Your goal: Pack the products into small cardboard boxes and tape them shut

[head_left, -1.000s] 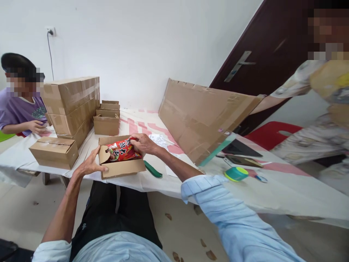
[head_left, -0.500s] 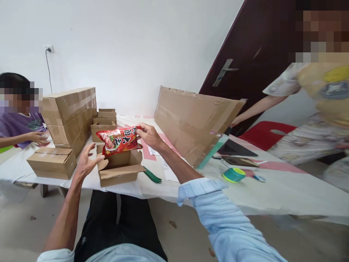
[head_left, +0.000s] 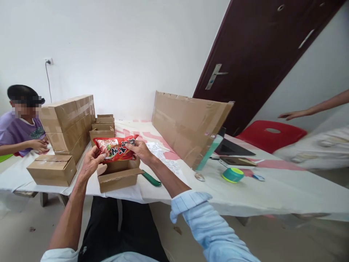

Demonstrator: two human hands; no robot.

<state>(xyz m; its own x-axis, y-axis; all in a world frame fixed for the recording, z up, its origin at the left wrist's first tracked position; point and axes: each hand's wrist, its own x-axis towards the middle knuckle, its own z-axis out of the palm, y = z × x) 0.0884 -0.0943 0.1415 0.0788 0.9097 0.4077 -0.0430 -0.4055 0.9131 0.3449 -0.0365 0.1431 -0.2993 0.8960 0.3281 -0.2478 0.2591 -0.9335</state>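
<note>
A red printed food packet (head_left: 116,148) with a noodle picture and dark characters is stretched level between my two hands. My left hand (head_left: 92,160) pinches its left end, thumb on the front. My right hand (head_left: 141,151) grips the right end, its fingers closed over the edge. Just beneath the packet stands an open cardboard box (head_left: 119,182) with its front flap folded outward; its inside is partly hidden by the packet. To the right of this box lies a green-handled tool (head_left: 151,179), whose other end I cannot make out.
A closed box (head_left: 51,176) and stacked taped boxes (head_left: 68,120) stand left, with several open boxes (head_left: 102,137) behind. A large cardboard panel (head_left: 188,127) leans at right, near a teal tape roll (head_left: 233,175). One person (head_left: 24,134) sits left; another's hand (head_left: 291,115) reaches in right.
My left hand has closed on the packet's left end, where it was apart before. The packet is slightly lower. The person at right has drawn away from the cardboard panel, mostly out of view.
</note>
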